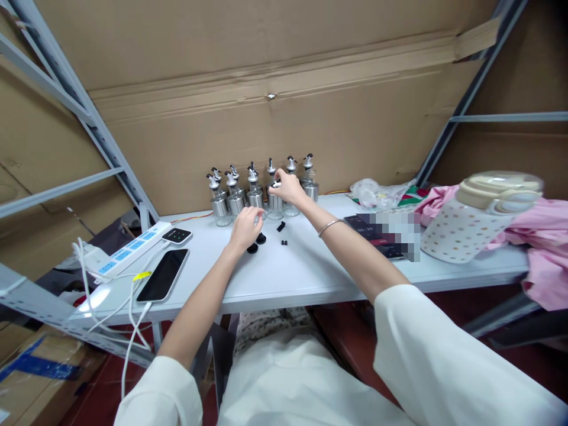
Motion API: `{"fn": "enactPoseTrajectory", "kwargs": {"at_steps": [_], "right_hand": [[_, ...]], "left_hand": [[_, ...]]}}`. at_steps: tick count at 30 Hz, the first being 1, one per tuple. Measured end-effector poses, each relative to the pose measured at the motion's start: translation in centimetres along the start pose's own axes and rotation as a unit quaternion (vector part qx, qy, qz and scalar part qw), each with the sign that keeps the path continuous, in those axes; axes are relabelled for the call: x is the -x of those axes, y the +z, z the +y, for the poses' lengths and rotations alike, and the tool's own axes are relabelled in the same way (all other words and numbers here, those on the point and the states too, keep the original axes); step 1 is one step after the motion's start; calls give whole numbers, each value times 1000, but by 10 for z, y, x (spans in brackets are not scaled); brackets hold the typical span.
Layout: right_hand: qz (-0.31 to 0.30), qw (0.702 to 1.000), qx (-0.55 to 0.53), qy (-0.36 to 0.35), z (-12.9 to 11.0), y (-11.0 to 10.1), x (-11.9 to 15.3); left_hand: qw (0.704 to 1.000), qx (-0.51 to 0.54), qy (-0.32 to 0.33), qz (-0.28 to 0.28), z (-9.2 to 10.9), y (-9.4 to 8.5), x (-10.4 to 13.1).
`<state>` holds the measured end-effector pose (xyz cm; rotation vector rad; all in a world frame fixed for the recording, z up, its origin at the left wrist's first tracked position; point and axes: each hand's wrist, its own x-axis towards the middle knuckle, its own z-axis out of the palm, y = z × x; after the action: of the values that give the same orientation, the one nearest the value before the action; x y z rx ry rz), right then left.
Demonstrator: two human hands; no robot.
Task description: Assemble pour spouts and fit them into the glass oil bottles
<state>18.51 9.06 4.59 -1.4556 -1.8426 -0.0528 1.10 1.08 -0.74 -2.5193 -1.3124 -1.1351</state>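
Observation:
Several glass oil bottles (pixel 220 211) with brushed-metal sleeves and pour spouts stand in a cluster at the back of the white table. My right hand (pixel 288 188), a bangle on its wrist, pinches a small dark-and-silver pour spout (pixel 276 184) above a front bottle (pixel 275 205); the fingers partly cover it. Low beside the same bottle is my left hand (pixel 245 229), its fingers loosely bent and the thumb apart, with nothing visible in it. Round black caps (pixel 252 248) lie under its near side. Small black pieces (pixel 281 226) lie to the right.
On the left are a phone (pixel 164 275), a power strip (pixel 133 251), a small black-faced device (pixel 177 236) and white cables (pixel 132 296). A dark-screened device (pixel 373 234), a spotted jug (pixel 465 228) and pink cloth (pixel 545 248) occupy the right. Cardboard (pixel 266 130) closes off the back.

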Motion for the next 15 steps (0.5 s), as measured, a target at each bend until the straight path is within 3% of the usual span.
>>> {"fn": "enactPoseTrajectory", "kwargs": {"at_steps": [6, 11, 15], "right_hand": [[22, 999, 27, -11, -4, -8, 6], [76, 996, 1, -46, -23, -49, 28], [80, 993, -31, -83, -46, -82, 61]], "left_hand": [[999, 26, 5, 30, 1, 0, 0], [988, 133, -25, 67, 5, 4, 0], [952, 303, -50, 5, 15, 3, 0]]}}
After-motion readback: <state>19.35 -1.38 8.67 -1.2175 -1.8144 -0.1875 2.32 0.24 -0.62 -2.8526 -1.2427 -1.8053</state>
